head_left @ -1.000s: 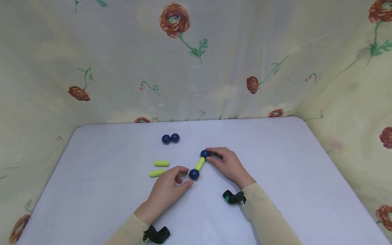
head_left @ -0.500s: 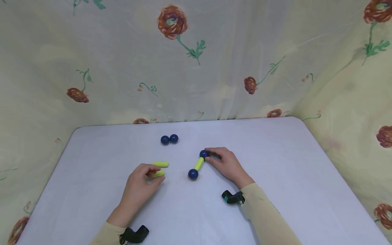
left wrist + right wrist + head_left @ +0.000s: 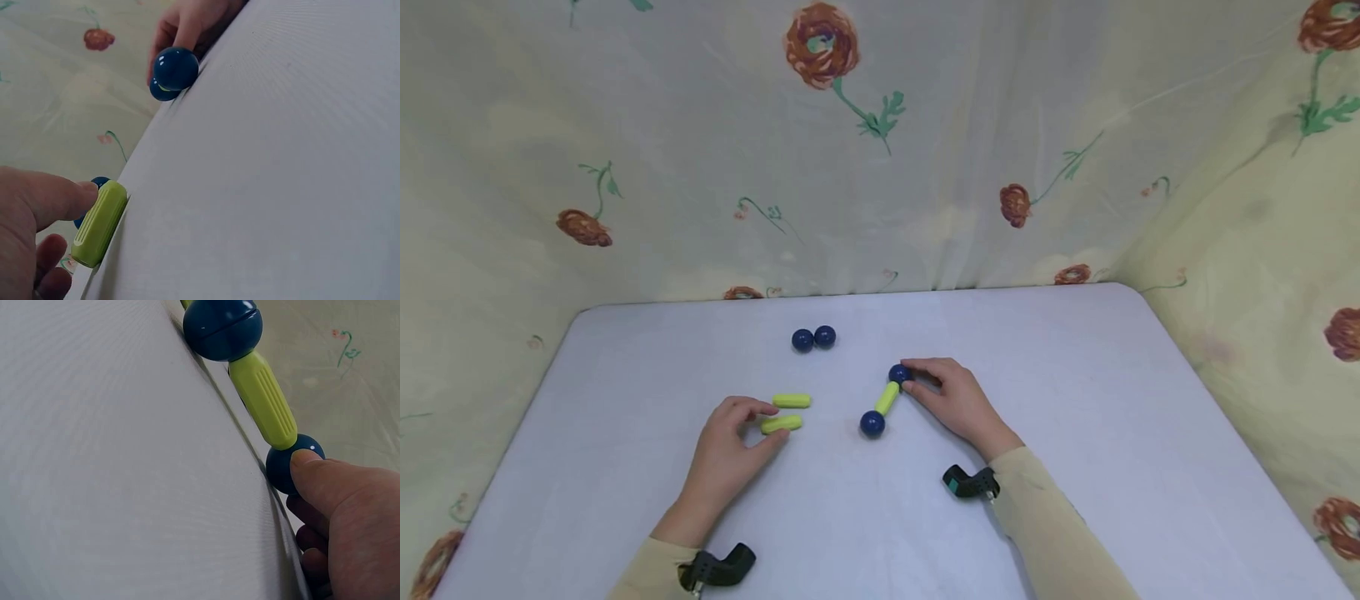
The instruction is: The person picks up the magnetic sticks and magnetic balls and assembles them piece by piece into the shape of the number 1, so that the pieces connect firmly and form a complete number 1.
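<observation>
With thumb and fingers, my right hand (image 3: 958,400) pinches a dark blue ball (image 3: 284,469). A lime-green ridged stick (image 3: 887,399) joins it to a second blue ball (image 3: 872,424), and this piece lies slanted on the table. On the left, my left hand (image 3: 726,446) is spread around a loose lime-green stick (image 3: 782,424), thumb on the near side and index finger on the far side. In the left wrist view the thumb overlaps that stick's end; firm contact cannot be told. Another lime-green stick (image 3: 792,401) lies just beyond it.
Two loose dark blue balls (image 3: 802,340) sit side by side farther back on the white-covered table (image 3: 1037,350). A flowered cloth (image 3: 700,150) hangs behind and at the sides. Each wrist wears a black strap device (image 3: 718,567).
My left hand has gone left from beside the near blue ball to the loose sticks, and its thumb and index finger have drawn farther left along the nearer stick. My right hand keeps its hold.
</observation>
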`<state>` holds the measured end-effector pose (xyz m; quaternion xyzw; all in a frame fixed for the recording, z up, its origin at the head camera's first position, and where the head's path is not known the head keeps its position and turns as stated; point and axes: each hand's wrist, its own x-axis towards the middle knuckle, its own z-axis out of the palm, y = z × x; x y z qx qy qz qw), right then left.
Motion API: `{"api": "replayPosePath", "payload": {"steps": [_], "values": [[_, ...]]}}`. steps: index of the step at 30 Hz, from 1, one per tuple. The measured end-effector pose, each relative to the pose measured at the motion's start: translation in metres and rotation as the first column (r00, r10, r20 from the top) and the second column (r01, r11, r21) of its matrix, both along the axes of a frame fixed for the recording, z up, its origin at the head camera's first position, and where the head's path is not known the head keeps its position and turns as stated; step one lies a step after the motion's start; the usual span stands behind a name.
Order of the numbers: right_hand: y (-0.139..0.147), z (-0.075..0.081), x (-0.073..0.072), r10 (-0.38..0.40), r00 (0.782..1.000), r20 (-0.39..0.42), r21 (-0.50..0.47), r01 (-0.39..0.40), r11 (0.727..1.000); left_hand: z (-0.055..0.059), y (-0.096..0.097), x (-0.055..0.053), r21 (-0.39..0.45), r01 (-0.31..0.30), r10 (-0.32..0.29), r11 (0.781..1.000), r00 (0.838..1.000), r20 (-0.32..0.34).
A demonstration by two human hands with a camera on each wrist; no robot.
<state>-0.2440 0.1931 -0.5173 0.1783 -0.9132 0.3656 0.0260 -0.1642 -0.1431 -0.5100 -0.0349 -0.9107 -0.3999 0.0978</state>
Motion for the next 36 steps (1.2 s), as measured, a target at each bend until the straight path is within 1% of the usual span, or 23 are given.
{"api": "replayPosePath", "payload": {"steps": [6,10,19,24,33,36], "values": [[-0.0013,-0.0001,0.0012,-0.006,1.0,-0.001,0.005,0.006,1.0,-0.0037,-0.0013,-0.0001,-0.063,0.016,-0.015,0.998,1.0,0.007],[0.0002,-0.0007,0.0009,-0.012,1.0,0.0,0.003,0.012,1.0,-0.0041,0.0006,-0.0001,-0.103,0.016,-0.016,0.995,1.0,0.001],[0.0003,-0.0012,0.0015,-0.008,1.0,0.005,-0.014,0.008,1.0,-0.0055,-0.0006,0.0002,-0.116,0.02,-0.022,0.993,1.0,-0.012],[0.0001,-0.0012,0.0,-0.001,1.0,-0.005,-0.016,0.001,1.0,-0.006,-0.0009,0.0,-0.126,0.019,-0.021,0.992,1.0,-0.016],[0.0009,-0.0006,-0.0008,-0.012,1.0,0.001,-0.012,0.012,1.0,-0.003,0.001,-0.0015,-0.169,0.021,-0.018,0.985,1.0,0.025],[0.0011,-0.0006,-0.0007,-0.011,1.0,0.002,-0.012,0.011,1.0,-0.0035,0.0013,-0.0016,-0.171,0.022,-0.019,0.985,1.0,0.024]]}}
